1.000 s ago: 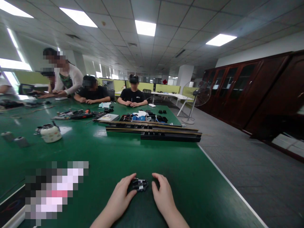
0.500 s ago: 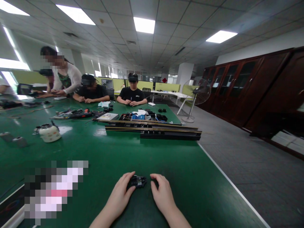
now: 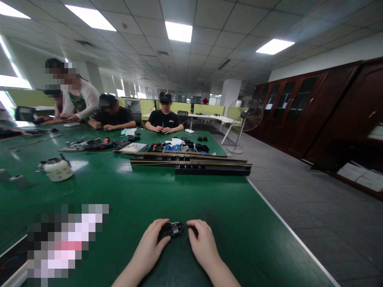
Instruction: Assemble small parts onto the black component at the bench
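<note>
A small black device with its inner parts exposed (image 3: 174, 229) lies on the green table (image 3: 209, 195) in front of me. My left hand (image 3: 154, 238) curves around its left end, thumb at the near side and fingertips at the far side. Part of the device is hidden behind those fingers. To the right, my right hand (image 3: 202, 240) holds nothing. Its thumb and fingers are curved and apart, a short gap from the device.
Long black rails (image 3: 212, 170) with thin brass-coloured rods lie across the table ahead. A cream jar (image 3: 58, 170) and grey cylinders (image 3: 19, 181) stand at left. A blurred-out screen (image 3: 66, 243) is near left. Several people sit or stand across the table; a fan (image 3: 245, 115) stands beyond.
The view has turned slightly to the right, so the scene sits a little further left. Both hands and the device keep nearly the same places.
</note>
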The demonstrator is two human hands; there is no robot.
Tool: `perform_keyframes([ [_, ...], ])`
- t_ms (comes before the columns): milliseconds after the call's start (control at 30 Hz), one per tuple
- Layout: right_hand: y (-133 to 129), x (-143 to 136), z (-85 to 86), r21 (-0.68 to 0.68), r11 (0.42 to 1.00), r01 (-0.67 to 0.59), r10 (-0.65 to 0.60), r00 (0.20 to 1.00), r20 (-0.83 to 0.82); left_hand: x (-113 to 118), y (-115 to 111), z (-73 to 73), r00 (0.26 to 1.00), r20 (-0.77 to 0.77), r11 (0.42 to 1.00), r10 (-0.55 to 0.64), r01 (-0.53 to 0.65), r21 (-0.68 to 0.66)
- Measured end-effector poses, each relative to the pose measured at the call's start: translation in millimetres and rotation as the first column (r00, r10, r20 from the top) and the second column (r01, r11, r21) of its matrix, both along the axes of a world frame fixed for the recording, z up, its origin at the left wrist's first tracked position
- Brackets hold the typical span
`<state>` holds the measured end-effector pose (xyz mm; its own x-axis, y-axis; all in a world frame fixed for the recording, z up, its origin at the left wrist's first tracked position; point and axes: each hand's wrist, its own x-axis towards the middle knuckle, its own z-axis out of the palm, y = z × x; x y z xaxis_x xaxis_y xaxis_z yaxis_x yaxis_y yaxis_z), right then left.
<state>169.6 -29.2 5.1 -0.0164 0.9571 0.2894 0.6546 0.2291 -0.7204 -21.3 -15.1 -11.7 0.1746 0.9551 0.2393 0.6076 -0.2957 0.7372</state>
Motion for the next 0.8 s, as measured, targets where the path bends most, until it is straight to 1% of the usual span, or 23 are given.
perform_keyframes([
  [300, -0.9, 0.1, 2.2, -0.015, 1.000, -0.004, 0.004, 1.000, 0.018, -1.7, 0.5, -2.2, 1.000, 0.005, 1.000, 0.001, -0.001, -0.003],
  [533, -1.4, -0.4, 3.8, -0.020, 1.000, -0.007, 0.008, 1.000, 0.028, -2.7, 1.4, -5.6, 1.000, -0.020, 1.000, -0.005, 0.005, -0.002],
  [800, -1.1, -0.5, 4.3, -0.017, 1.000, -0.004, 0.004, 1.000, 0.019, -2.5, 0.7, -3.6, 1.000, -0.023, 1.000, -0.011, 0.010, -0.012],
])
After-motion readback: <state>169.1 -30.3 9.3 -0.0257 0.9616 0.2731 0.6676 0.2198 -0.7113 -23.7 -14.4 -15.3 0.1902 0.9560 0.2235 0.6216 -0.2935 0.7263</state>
